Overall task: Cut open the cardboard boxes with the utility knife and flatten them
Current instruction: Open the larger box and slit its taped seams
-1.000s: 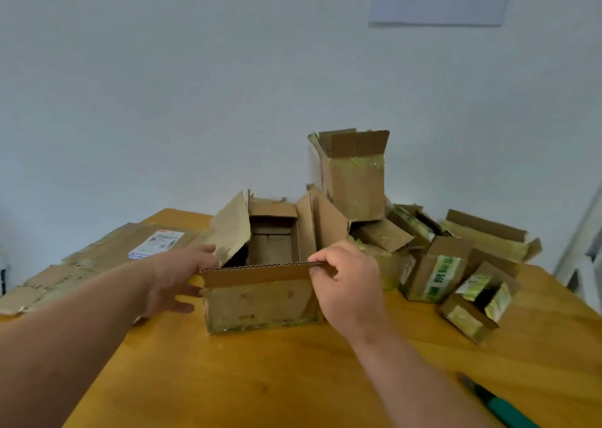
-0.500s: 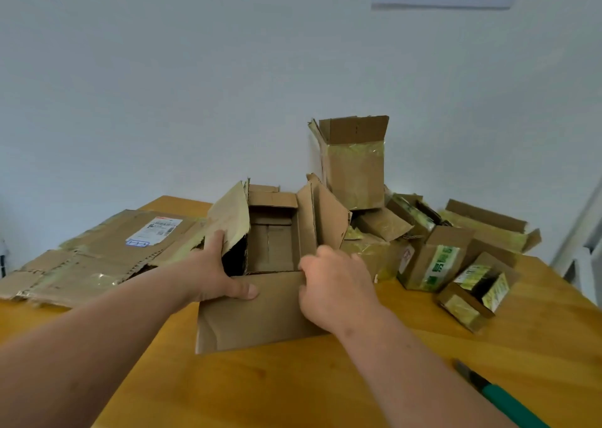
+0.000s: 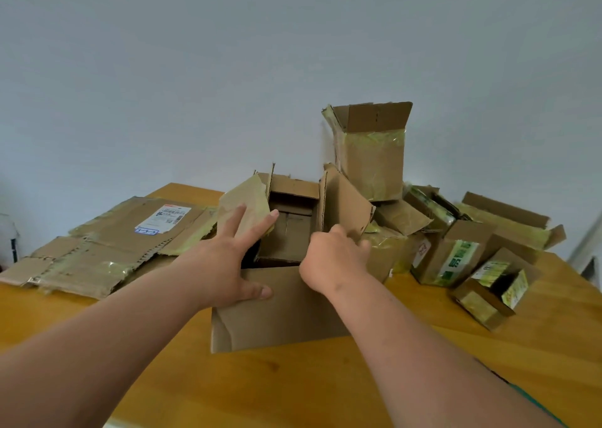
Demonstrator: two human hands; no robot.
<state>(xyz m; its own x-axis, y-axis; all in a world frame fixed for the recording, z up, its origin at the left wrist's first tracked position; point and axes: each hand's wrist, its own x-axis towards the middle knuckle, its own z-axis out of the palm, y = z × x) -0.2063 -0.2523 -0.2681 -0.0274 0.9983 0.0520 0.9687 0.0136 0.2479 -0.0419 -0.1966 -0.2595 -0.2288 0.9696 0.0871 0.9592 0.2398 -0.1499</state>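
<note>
An open cardboard box (image 3: 286, 310) stands in the middle of the wooden table (image 3: 312, 391), with its front flap folded down towards me. My left hand (image 3: 228, 261) lies with straight fingers against the box's left flap and its thumb on the front flap. My right hand (image 3: 332, 258) reaches over the box's opening, fingers touching the base of the right flap; the fingertips are partly hidden. The utility knife (image 3: 534, 403), teal-handled, lies on the table at the lower right, mostly hidden by my right forearm.
Flattened cardboard (image 3: 107, 248) with a white shipping label lies at the left of the table. A tall open box (image 3: 374, 163) stands behind the middle one. Several small taped boxes (image 3: 456, 258) are heaped at the right. A white wall is close behind.
The front flap went from upright to folded down flat. My left hand moved up onto the left flap with its fingers spread. My right hand moved from the front flap to the right flap.
</note>
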